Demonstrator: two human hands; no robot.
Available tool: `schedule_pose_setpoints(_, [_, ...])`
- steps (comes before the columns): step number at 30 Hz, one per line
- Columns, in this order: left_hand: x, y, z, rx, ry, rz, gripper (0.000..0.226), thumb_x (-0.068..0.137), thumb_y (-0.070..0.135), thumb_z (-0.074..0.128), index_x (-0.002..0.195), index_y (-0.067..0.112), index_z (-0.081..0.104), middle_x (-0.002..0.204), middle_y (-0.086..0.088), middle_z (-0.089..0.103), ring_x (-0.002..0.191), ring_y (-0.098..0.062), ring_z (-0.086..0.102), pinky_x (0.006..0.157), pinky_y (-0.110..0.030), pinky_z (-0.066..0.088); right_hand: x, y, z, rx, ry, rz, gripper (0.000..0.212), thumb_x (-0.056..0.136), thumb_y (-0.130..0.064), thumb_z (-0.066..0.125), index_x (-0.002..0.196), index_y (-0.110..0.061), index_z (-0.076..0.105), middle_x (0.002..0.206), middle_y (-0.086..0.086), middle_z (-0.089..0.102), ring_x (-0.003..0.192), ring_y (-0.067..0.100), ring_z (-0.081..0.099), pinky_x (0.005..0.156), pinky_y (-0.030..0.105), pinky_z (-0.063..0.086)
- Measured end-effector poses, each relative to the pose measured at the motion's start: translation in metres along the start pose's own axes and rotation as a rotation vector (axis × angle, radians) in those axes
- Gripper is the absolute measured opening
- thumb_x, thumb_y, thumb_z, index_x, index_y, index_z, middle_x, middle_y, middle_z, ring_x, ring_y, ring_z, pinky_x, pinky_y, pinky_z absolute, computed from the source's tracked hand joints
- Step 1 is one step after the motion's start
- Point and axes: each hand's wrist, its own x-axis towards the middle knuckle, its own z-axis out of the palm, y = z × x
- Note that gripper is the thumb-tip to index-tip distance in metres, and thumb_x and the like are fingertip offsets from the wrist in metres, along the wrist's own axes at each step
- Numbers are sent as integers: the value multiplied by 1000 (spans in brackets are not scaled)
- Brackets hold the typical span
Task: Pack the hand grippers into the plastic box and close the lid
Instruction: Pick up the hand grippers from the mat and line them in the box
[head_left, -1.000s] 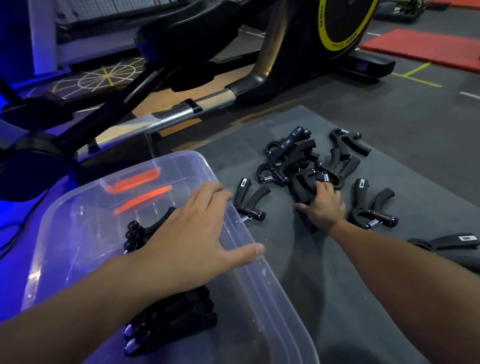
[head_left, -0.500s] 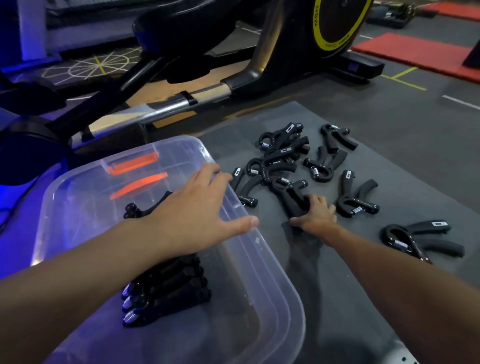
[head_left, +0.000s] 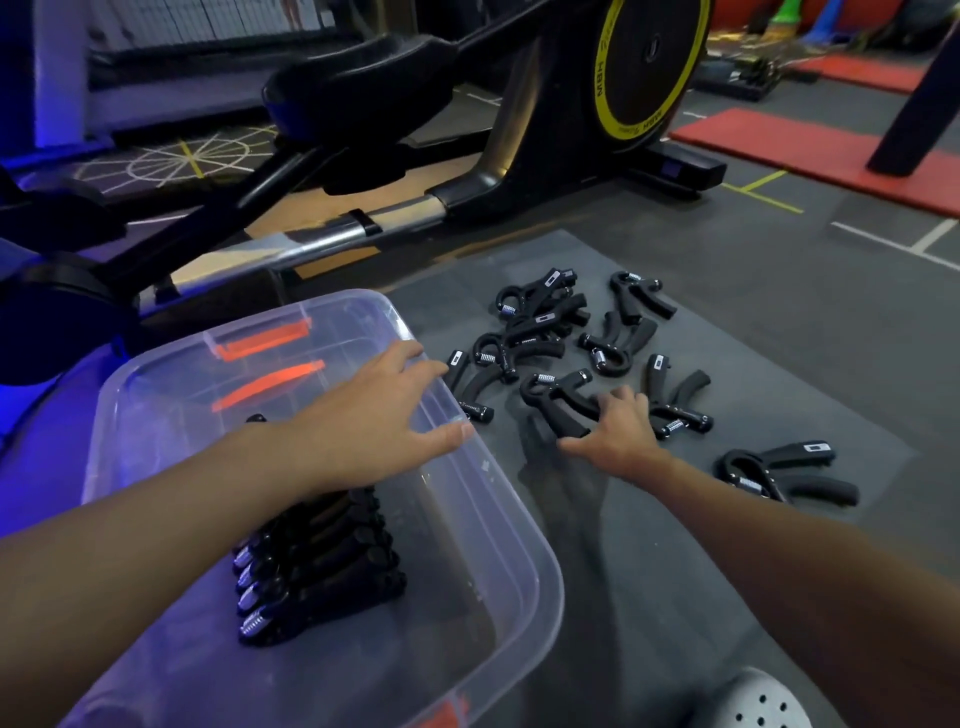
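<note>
The right hand (head_left: 618, 436) reaches to the middle of the frame. Its fingers curl over the handles of the nearest hand gripper (head_left: 553, 400) on the grey mat (head_left: 779, 364), with the thumb out beneath it. The left hand (head_left: 374, 421) is spread flat over the right rim of the clear plastic box (head_left: 519, 525) at lower left and holds nothing. I'd squeeze both handles together before lifting, so the gripper comes free of its neighbours. Then I'd slot it against the packed row (head_left: 322, 571), spring end facing the same way. I count nine grippers loose on the mat, this one included, and at least four in the box; the forearm hides any more.
</note>
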Motion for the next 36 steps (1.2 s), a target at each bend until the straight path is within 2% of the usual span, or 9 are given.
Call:
schedule_pose_setpoints(7, [-12,-5,-22,-53,112,66,43,92,45,52,129,24,53,134,9,49,126,-12,44,106,-35,37,-15,-62,-77,55,114,-337,83,62,-42,81,133,-12,50,112,-4,37,112,20,33,100,30,36])
schedule_pose_setpoints(9, [-19,-6,-33,-80,165,64,37,92,37,52,126,23,56,131,8,52,123,-13,47,104,-34,39,-24,-85,-97,53,131,-437,85,62,-44,82,134,-12,48,114,-4,38,111,19,33,95,26,33])
schedule_pose_setpoints(13, [-41,-8,-56,-139,302,51,32,93,32,54,123,22,59,126,9,55,118,-11,50,98,-23,36,-47,-127,-129,6,149,-646,85,59,-46,82,131,-15,50,112,-6,40,104,16,32,89,23,32])
schedule_pose_setpoints(16, [-60,-17,-73,-221,411,28,32,88,42,54,117,29,60,120,13,57,113,-9,54,98,-34,44,-67,-151,-144,-21,115,-774,86,60,-41,84,135,-15,48,114,-10,38,105,13,32,94,26,38])
schedule_pose_setpoints(20, [-82,-33,-86,-269,514,16,30,90,32,61,120,27,59,117,12,60,111,-6,54,94,-28,44,-92,-174,-145,-112,59,-937,87,60,-44,81,135,-17,47,113,-15,34,106,10,32,94,23,37])
schedule_pose_setpoints(26, [-105,-56,-87,-321,506,1,36,87,34,66,122,30,56,115,14,61,107,1,57,83,-20,43,-121,-203,-125,-140,-10,-1109,85,59,-44,80,133,-20,46,119,-12,38,106,13,35,92,25,42])
schedule_pose_setpoints(29, [-114,-66,-89,-343,482,-19,34,87,34,68,118,34,55,109,14,62,93,2,61,76,-19,46,-127,-214,-117,-138,-35,-1151,83,61,-43,80,133,-21,46,121,-12,37,108,12,35,93,22,40])
schedule_pose_setpoints(33, [-123,-74,-91,-380,441,-28,42,88,27,68,125,35,52,107,11,62,84,-1,64,69,-14,48,-129,-219,-112,-181,-46,-1218,83,63,-41,79,136,-20,44,123,-11,37,113,8,34,92,11,30])
schedule_pose_setpoints(36, [-127,-80,-91,-374,368,-37,34,88,28,67,121,36,58,101,6,65,80,-10,65,64,-15,47,-131,-224,-109,-264,-20,-1318,80,65,-39,76,135,-18,45,125,-8,39,111,12,39,93,13,32])
